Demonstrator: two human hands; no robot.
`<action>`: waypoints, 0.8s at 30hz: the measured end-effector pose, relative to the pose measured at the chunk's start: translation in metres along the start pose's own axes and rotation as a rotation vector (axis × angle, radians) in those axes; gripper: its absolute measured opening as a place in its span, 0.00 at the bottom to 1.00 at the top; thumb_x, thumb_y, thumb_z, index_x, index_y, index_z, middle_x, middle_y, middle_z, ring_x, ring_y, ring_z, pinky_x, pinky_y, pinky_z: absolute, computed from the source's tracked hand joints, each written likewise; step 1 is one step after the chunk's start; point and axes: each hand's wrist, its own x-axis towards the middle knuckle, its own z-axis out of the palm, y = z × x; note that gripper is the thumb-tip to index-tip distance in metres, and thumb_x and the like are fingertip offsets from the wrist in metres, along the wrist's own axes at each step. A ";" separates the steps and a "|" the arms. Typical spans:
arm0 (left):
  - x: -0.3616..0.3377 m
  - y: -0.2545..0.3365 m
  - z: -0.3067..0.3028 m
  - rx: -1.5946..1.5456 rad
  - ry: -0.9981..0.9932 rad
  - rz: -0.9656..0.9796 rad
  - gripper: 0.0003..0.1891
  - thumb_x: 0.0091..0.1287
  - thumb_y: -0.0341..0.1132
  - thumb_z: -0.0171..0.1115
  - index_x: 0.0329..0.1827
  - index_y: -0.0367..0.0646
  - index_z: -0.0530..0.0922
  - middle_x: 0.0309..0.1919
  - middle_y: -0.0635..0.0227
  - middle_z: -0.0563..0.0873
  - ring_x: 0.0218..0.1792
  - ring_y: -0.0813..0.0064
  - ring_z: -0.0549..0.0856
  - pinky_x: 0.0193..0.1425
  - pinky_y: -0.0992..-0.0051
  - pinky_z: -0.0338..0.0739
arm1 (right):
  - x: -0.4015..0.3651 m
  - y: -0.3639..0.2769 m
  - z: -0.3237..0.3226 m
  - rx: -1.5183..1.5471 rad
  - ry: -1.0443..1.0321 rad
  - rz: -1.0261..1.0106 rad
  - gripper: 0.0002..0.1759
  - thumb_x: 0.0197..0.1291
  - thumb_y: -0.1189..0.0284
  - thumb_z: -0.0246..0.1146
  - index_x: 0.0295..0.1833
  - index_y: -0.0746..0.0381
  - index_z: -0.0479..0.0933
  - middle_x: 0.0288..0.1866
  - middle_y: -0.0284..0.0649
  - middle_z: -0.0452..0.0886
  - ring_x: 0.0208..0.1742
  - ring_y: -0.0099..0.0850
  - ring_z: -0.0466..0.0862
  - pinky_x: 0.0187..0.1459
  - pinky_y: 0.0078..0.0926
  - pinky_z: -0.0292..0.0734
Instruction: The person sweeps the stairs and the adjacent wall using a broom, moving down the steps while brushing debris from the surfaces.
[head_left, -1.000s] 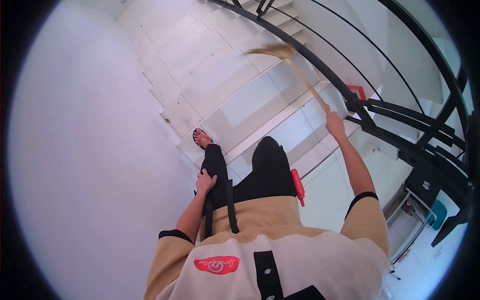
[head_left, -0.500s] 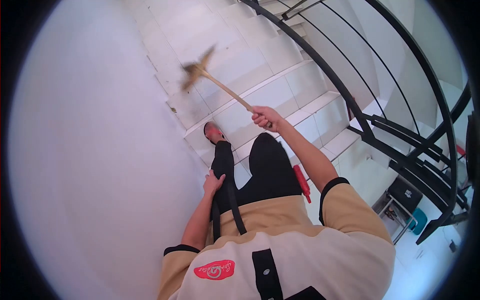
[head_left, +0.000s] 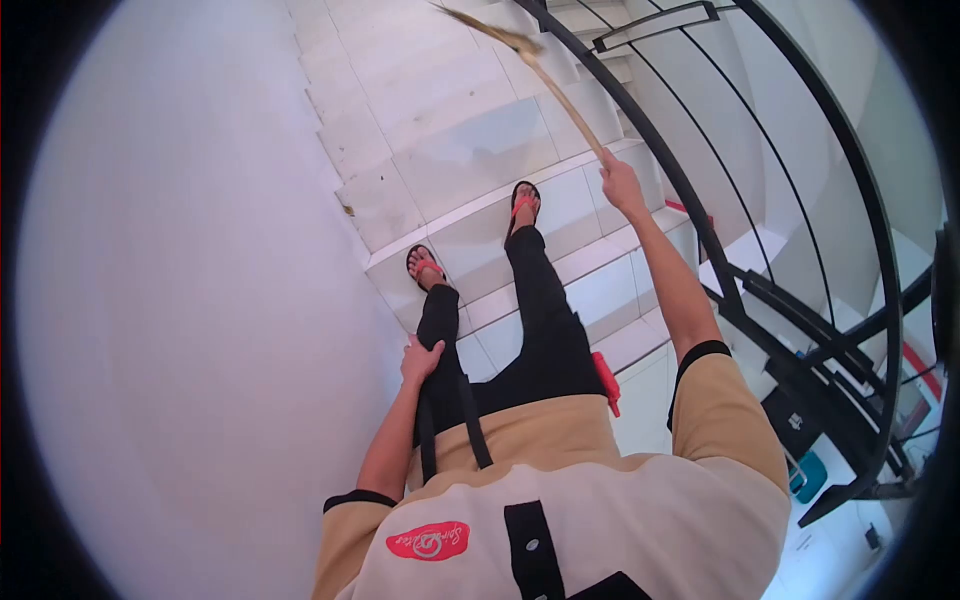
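Note:
In the head view, my right hand (head_left: pixel 622 184) is closed around the end of a broom's thin wooden handle (head_left: pixel 568 108). The broom's straw-coloured head (head_left: pixel 500 36) is raised toward the top of the view, near the black railing. My left hand (head_left: pixel 421 360) rests on my left leg in black trousers (head_left: pixel 437 318), its thumb apart from the fingers and some fingertips hidden. Both my feet, in black sandals with red straps (head_left: pixel 425 266), stand on a white tiled stair step (head_left: pixel 475 237).
White tiled stairs (head_left: pixel 460 140) rise ahead, with small dark bits of debris (head_left: pixel 348 210) along the wall side. A white wall (head_left: pixel 190 300) runs along the left. A curved black metal railing (head_left: pixel 655 140) bounds the right. A red object (head_left: pixel 606 382) hangs at my right hip.
My right hand has swung the broom up and to the right, away from the wall. My right foot has come into view on the step. The left hand stays on the leg.

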 end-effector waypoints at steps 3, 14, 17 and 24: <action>0.004 0.023 0.002 -0.034 -0.002 -0.060 0.37 0.52 0.56 0.56 0.56 0.37 0.58 0.48 0.44 0.71 0.45 0.48 0.76 0.48 0.58 0.71 | 0.036 0.071 0.018 -0.030 -0.034 0.090 0.16 0.50 0.73 0.54 0.47 0.60 0.69 0.35 0.53 0.77 0.39 0.52 0.76 0.40 0.44 0.72; -0.016 0.077 0.034 0.063 0.121 -0.269 0.33 0.53 0.52 0.57 0.53 0.35 0.60 0.45 0.44 0.72 0.41 0.49 0.78 0.44 0.59 0.73 | 0.041 0.069 0.183 0.083 -0.354 0.289 0.09 0.43 0.77 0.56 0.32 0.71 0.71 0.31 0.54 0.77 0.35 0.47 0.79 0.37 0.39 0.75; -0.015 0.068 0.046 0.054 0.166 -0.248 0.31 0.52 0.50 0.59 0.50 0.35 0.60 0.42 0.47 0.72 0.37 0.51 0.79 0.40 0.61 0.75 | -0.049 -0.035 0.276 0.205 -0.399 0.258 0.12 0.47 0.77 0.51 0.39 0.72 0.67 0.37 0.59 0.75 0.43 0.50 0.76 0.45 0.43 0.70; -0.008 0.024 0.023 -0.008 0.136 -0.272 0.29 0.53 0.49 0.58 0.49 0.36 0.62 0.41 0.48 0.73 0.38 0.53 0.79 0.40 0.62 0.75 | -0.136 -0.297 0.306 1.372 -0.800 0.709 0.06 0.50 0.76 0.50 0.29 0.67 0.71 0.21 0.42 0.73 0.22 0.32 0.74 0.16 0.27 0.67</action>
